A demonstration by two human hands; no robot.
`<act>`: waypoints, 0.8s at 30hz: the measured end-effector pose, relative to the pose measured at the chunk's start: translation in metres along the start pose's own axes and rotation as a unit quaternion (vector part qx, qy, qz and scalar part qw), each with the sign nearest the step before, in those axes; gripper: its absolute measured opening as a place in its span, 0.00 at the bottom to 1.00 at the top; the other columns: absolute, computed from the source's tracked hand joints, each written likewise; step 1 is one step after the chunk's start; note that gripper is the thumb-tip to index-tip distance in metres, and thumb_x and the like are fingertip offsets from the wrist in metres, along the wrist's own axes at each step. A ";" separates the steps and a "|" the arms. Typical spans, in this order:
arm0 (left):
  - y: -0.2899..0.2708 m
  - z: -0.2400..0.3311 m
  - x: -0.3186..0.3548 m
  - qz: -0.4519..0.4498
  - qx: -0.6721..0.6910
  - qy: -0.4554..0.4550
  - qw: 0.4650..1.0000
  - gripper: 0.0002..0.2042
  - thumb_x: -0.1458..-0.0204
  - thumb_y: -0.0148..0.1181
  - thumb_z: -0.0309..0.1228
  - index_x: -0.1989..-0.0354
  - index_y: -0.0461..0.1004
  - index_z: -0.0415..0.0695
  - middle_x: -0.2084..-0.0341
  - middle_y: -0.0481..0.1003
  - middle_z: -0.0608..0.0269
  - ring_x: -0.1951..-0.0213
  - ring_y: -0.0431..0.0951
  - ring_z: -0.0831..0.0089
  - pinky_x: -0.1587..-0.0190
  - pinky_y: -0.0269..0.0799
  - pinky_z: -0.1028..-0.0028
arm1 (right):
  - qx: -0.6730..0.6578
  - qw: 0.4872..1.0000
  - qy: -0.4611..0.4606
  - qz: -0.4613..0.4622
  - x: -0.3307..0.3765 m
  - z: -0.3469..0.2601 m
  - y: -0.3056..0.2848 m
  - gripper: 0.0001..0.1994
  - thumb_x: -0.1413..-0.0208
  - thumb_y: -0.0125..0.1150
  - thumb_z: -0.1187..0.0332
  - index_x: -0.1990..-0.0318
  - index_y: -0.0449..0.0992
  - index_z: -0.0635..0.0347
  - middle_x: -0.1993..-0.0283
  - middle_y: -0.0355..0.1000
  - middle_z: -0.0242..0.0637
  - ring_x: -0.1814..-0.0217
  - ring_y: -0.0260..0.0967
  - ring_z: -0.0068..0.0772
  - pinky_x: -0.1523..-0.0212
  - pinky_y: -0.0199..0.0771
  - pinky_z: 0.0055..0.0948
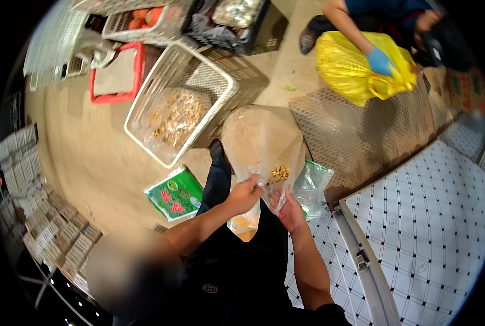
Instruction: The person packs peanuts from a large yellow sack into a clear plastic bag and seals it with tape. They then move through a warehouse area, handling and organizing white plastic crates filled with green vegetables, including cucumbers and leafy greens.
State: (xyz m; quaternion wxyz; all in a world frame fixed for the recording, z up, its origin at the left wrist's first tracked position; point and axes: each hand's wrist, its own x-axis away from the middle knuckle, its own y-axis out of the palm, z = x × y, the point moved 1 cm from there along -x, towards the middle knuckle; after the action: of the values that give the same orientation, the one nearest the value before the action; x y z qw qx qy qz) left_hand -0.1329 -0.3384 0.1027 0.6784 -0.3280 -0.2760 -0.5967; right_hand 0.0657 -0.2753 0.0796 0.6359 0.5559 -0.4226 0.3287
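A large clear plastic bag [259,138] spreads out in front of my knees. Small yellow-brown pieces [279,174], too small to name, lie in it as a little heap near its mouth. My left hand [246,194] is closed, pinching the bag's gathered edge. On the other side of the mouth, my right hand [290,211] grips the film between thumb and fingers; some of its fingers show through the plastic. A green printed packet [174,194] lies flat to the left of my leg. Another clear and green packet [313,182] is just right of the bag.
A white plastic crate [229,89] ahead holds a bag of similar pieces [180,117]. Beside it are a red-rimmed bin [140,70] and more crates [166,24]. At the upper right, a co-worker's blue-gloved hand [381,61] touches a yellow bag [343,65]. Patterned tile flooring [416,217] lies right.
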 end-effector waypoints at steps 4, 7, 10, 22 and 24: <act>0.014 0.011 0.016 0.032 -0.100 0.202 0.974 0.18 0.56 0.53 0.25 0.53 0.68 0.38 0.64 0.73 0.41 0.62 0.74 0.45 0.59 0.71 0.58 | 0.060 0.997 -0.035 -0.018 -0.028 0.015 0.046 0.17 0.38 0.53 0.57 0.50 0.69 0.60 0.57 0.74 0.38 0.54 0.72 0.34 0.53 0.73 0.33; 0.017 0.015 0.032 0.065 -0.094 0.231 0.966 0.25 0.60 0.57 0.21 0.47 0.66 0.36 0.60 0.71 0.44 0.54 0.71 0.44 0.52 0.66 0.56 | 0.096 0.991 -0.090 0.011 -0.039 0.010 0.059 0.11 0.38 0.54 0.63 0.56 0.70 0.62 0.62 0.74 0.35 0.53 0.72 0.34 0.50 0.72 0.32; 0.007 0.036 0.057 0.074 -0.083 0.355 0.928 0.27 0.59 0.60 0.24 0.45 0.64 0.37 0.51 0.67 0.43 0.48 0.68 0.45 0.45 0.65 0.58 | 0.058 0.990 -0.120 0.051 -0.035 -0.007 0.063 0.07 0.38 0.52 0.67 0.62 0.71 0.61 0.69 0.72 0.32 0.54 0.73 0.33 0.49 0.71 0.32; -0.207 -0.177 0.029 0.508 -0.127 -0.097 0.846 0.45 0.60 0.70 0.34 0.34 0.49 0.41 0.37 0.50 0.39 0.37 0.54 0.42 0.36 0.53 0.55 | 0.029 0.972 -0.184 0.142 0.115 -0.002 0.114 0.04 0.45 0.56 0.72 0.71 0.71 0.59 0.76 0.66 0.28 0.78 0.55 0.19 0.61 0.65 0.28; -0.253 -0.202 0.009 0.551 -0.140 -0.149 0.809 0.50 0.64 0.73 0.37 0.32 0.46 0.44 0.34 0.45 0.40 0.35 0.49 0.42 0.35 0.49 0.54 | 0.039 0.962 -0.220 0.157 0.145 0.000 0.132 0.05 0.44 0.56 0.71 0.71 0.71 0.59 0.74 0.68 0.29 0.78 0.55 0.19 0.63 0.64 0.28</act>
State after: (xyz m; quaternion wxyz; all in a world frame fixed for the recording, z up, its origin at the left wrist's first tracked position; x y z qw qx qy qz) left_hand -0.3857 -0.5189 0.0107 0.7907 -0.6012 -0.0606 -0.0984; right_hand 0.0106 -0.2613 0.2666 0.4449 0.5656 -0.6212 0.3103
